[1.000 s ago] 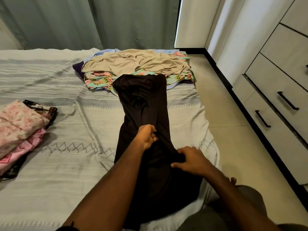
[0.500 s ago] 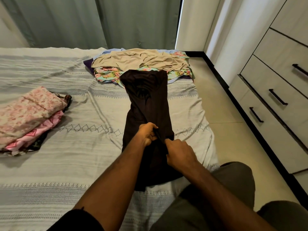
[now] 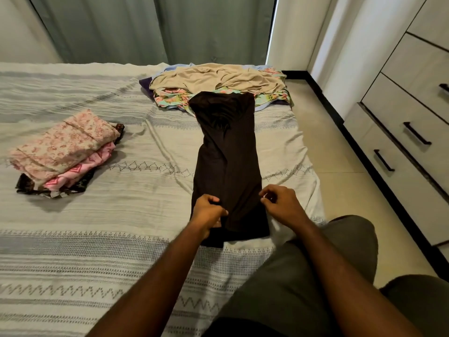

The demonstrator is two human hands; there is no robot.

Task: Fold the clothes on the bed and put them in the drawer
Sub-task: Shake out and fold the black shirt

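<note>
Long dark brown garment [image 3: 227,164] lying lengthwise on striped grey bed [image 3: 97,215], near end now narrower. Left hand [image 3: 209,211] gripping near-left edge; right hand [image 3: 279,203], shifted rightward, pinching right edge. Lengthwise fold apparently settled.

grey-green curtains [image 3: 150,30] closed behind the bed, white wall [image 3: 340,45] right, beige tiled floor [image 3: 340,166] alongside, black skirting [image 3: 323,93] at wall base, person's grey shorts [image 3: 303,276] bottom right

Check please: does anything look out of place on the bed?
Nothing is damaged or spilled. Only the unfolded pile at the far edge looks messy, and the dark garment overlaps it.
</note>
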